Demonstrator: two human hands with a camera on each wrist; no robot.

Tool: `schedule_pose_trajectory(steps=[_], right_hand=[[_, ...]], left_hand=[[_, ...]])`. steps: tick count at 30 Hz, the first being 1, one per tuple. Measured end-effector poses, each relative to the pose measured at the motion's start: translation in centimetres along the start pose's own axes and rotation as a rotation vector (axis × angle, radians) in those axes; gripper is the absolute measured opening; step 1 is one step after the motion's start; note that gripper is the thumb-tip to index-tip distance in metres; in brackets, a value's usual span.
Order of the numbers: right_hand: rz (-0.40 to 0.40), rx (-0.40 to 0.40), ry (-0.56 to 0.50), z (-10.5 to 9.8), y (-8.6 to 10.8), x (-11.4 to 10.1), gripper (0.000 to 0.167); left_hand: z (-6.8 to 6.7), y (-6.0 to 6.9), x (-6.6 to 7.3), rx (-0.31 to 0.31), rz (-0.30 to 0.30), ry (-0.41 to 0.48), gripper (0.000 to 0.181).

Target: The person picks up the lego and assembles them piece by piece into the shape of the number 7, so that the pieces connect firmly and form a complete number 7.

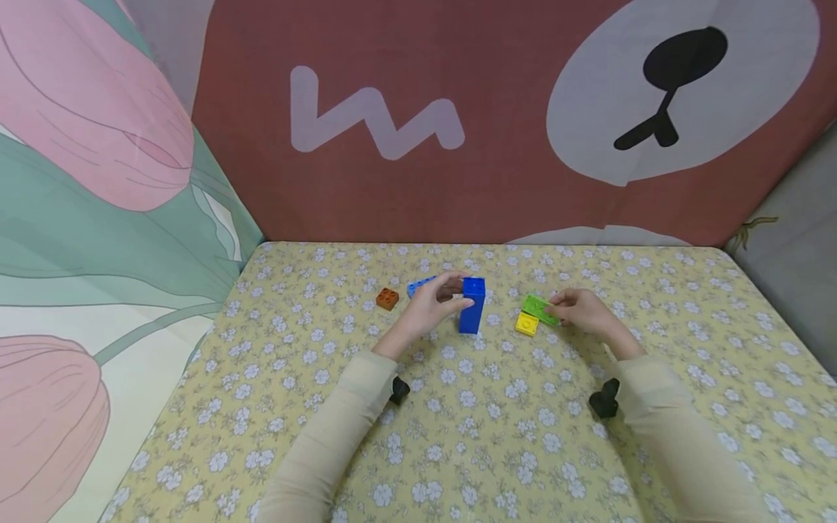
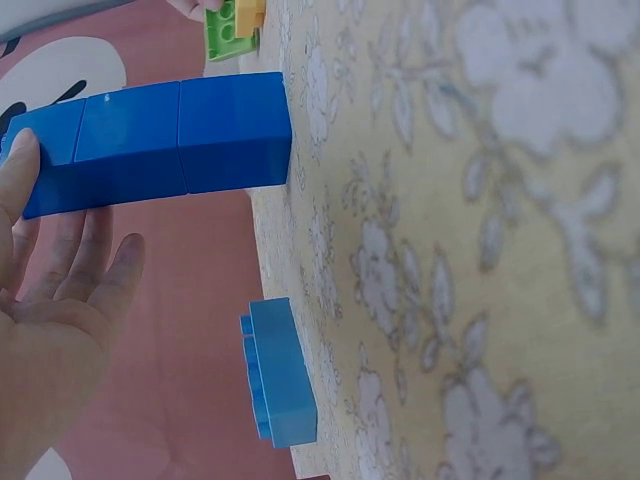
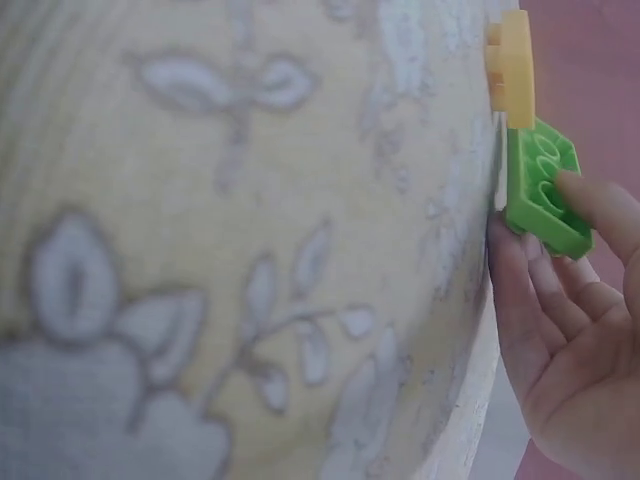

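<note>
Standing upright on the surface (image 1: 471,450), a three-brick blue tower (image 1: 469,316) is gripped near its top by the left hand (image 1: 433,305), thumb to the near side and fingers behind. Its seams look closed; stacking to that height is judged done. The right hand (image 1: 582,311) pinches the green brick (image 1: 539,308) by its right end, hollow side up; whether it is lifted from the surface cannot be told. To the left of the right hand, just beside the green brick, lies the yellow brick (image 1: 526,324), also hollow side up; contact between the two is not established. Beyond the left hand lies the light blue brick (image 2: 280,375), studs up; to that hand's left, the orange brick (image 1: 387,298). Outstanding, on inspection: these four remain off the tower.
</note>
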State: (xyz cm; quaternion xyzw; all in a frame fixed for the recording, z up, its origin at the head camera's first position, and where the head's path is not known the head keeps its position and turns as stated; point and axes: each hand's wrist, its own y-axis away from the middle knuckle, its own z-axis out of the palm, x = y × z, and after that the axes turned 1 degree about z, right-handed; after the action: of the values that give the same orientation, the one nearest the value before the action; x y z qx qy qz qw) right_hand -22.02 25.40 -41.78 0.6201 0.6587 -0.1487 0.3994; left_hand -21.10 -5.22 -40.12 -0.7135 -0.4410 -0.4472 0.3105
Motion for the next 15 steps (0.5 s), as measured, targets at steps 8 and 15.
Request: schedule_pose_trajectory(steps=[8,15], right_hand=[[-0.035,-0.006,-0.18,-0.7,0.14,-0.37,0.034],[-0.083,-0.001,-0.253,-0.83,-0.12,-0.61,0.037]], left_hand=[[0.01,-0.06,-0.13,-0.003,-0.003,0.004,0.049],[0.02,-0.11,-0.09,-0.003,-0.017,0.011,0.049]])
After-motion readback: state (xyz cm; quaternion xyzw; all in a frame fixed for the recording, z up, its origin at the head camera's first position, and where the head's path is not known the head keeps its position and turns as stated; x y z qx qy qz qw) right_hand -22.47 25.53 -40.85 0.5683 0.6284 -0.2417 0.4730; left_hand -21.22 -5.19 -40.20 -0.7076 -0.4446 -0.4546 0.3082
